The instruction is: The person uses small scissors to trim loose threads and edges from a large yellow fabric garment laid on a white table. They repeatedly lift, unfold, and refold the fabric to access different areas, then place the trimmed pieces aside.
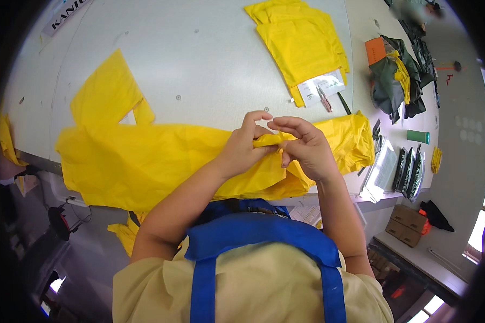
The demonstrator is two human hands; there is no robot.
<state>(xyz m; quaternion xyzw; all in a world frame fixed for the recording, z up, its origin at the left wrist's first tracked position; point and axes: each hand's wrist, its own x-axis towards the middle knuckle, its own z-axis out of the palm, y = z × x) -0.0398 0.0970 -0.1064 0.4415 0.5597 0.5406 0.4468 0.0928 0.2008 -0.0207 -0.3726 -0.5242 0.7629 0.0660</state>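
While the yellow cloth (140, 167) lies along the near edge of the desk (199, 70), the left hand (241, 149) pinches a fold of it | right hand (309, 149) curls at that fold, whether pinching cannot be told | yellow folded stack (302, 48) at the desk's far side | green cylinder (418, 136) near the desk's right edge

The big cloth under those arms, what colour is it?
The big cloth is bright yellow; it shows best in the head view.
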